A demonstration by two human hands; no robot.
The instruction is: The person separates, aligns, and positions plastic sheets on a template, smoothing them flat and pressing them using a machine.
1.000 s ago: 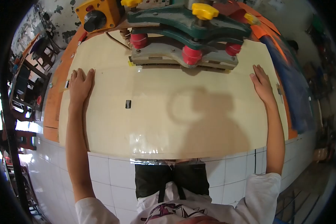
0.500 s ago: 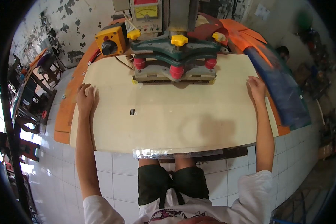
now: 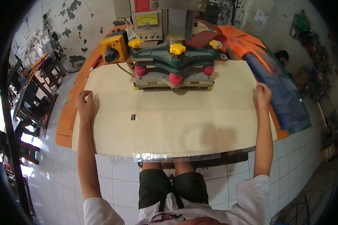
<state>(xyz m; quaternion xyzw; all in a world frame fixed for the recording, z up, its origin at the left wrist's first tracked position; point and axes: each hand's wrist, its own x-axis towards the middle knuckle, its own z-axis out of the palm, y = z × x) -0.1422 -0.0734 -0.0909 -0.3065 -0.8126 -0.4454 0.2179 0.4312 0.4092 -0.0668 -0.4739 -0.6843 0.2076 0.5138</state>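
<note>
My left hand rests at the left edge of a cream board, its fingers curled in with thumb and fingertips together. At the board's right edge is my right hand, also closed. What either hand pinches, if anything, is too small or too see-through to make out. Between the hands and farther back stands a press head with yellow star knobs and red cylinders, low over the board. A small black rectangle lies left of centre. Clear plastic film hangs along the near edge.
A yellow control box with a black knob sits back left, beside a meter panel. Orange sheets and blue plastic lie along the right. Another person is at the far right.
My right hand has curled its fingers in and shifted slightly outward. The left hand's fingers have drawn closer together. The whole view has tilted a little, so the press appears lower.
</note>
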